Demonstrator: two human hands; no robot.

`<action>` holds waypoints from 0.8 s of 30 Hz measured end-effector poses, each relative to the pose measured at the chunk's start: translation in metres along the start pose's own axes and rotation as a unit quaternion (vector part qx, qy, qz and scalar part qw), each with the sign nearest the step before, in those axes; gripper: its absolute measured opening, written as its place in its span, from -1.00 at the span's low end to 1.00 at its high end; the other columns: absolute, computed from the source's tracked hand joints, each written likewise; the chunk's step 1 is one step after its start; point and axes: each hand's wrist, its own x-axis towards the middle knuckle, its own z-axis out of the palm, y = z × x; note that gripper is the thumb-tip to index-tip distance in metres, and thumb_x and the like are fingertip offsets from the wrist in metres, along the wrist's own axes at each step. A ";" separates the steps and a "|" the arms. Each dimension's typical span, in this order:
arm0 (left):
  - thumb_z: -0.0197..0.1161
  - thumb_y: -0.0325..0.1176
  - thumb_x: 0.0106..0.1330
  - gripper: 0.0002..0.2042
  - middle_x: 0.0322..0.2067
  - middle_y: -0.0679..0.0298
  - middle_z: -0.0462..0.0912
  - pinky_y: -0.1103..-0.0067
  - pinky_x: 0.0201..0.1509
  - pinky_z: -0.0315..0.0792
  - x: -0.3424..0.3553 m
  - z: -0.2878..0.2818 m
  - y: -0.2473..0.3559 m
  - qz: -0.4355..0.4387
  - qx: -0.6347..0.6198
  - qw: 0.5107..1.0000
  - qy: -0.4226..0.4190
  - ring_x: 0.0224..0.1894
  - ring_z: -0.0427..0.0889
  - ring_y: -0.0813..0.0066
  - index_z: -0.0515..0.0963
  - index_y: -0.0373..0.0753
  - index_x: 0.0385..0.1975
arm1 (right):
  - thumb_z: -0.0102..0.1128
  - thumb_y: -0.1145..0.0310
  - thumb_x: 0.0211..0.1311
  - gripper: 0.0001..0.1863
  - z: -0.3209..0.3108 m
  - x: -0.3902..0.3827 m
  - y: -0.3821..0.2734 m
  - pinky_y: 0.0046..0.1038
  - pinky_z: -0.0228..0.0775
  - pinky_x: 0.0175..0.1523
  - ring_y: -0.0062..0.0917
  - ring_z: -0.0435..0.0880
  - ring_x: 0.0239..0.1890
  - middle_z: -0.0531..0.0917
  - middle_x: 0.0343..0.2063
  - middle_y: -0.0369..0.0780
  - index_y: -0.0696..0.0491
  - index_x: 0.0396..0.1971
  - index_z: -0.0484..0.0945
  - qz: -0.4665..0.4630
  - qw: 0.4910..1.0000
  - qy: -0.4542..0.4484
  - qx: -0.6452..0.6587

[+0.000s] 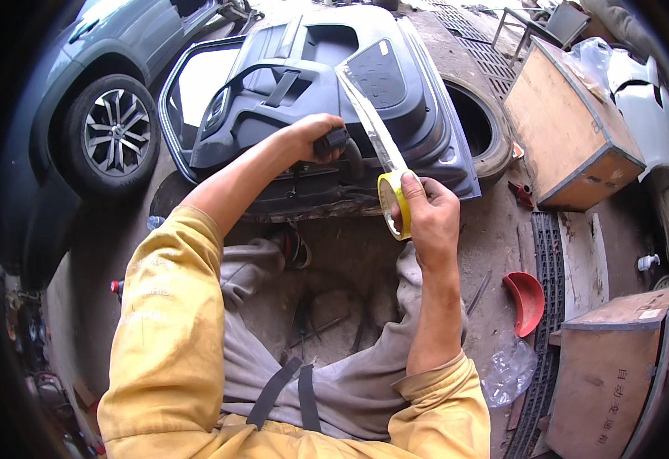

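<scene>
While a strip of clear tape (374,122) runs across the car door (315,96), its yellow roll (403,200) is at the door's near edge, the fingers of the right hand (432,210) clamped on its rim. The left hand (315,136), over the door's near side, has its fingers closed around a dark object (330,144) whose kind I cannot tell. A tyre (498,134) juts out under the door's right side, with a wooden box (564,126) beyond. Left of the door is a parked car's wheel (118,131); nearer than the door, to its right, a curved red piece (528,302) lies beside a clear plastic bag (512,372).
</scene>
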 end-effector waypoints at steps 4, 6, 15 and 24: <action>0.11 -0.07 0.40 -0.68 -0.46 0.24 0.55 0.77 -0.60 0.38 0.030 0.004 0.028 -0.033 -0.070 0.996 -0.042 -0.54 0.55 0.61 0.48 -0.25 -0.23 | 0.15 0.22 0.41 -0.66 -0.005 0.009 0.009 -0.62 0.25 -0.61 -0.69 0.46 -0.71 0.57 -0.69 -0.27 0.24 -0.39 0.57 0.008 1.000 0.004 -0.029; 0.12 -0.09 0.39 -0.68 -0.43 0.21 0.54 0.79 -0.59 0.37 0.042 0.000 0.031 -0.053 -0.115 0.990 -0.059 -0.53 0.53 0.62 0.46 -0.27 -0.19 | 0.15 0.22 0.41 -0.66 -0.004 0.012 0.015 -0.62 0.25 -0.61 -0.69 0.46 -0.71 0.57 -0.69 -0.28 0.23 -0.39 0.57 0.017 1.000 0.021 -0.010; 0.13 -0.03 0.32 -0.58 -0.45 0.16 0.49 0.86 -0.69 0.28 0.068 -0.023 0.037 -0.067 -0.214 0.972 -0.063 -0.63 0.37 0.68 0.45 -0.35 -0.19 | 0.16 0.25 0.40 -0.68 -0.013 0.030 0.031 -0.63 0.27 -0.59 -0.70 0.48 -0.69 0.58 -0.64 -0.28 0.25 -0.37 0.59 0.039 0.996 0.084 0.014; 0.24 0.23 0.24 -0.49 -0.55 0.25 0.49 0.88 -0.75 0.23 0.060 -0.014 0.038 0.026 -0.155 0.986 -0.058 -0.71 0.32 0.77 0.39 -0.17 -0.36 | 0.24 0.27 0.30 -0.70 -0.027 0.043 0.113 -0.60 0.28 -0.63 -0.70 0.50 -0.71 0.57 -0.67 -0.29 0.25 -0.46 0.60 0.110 0.986 0.124 -0.010</action>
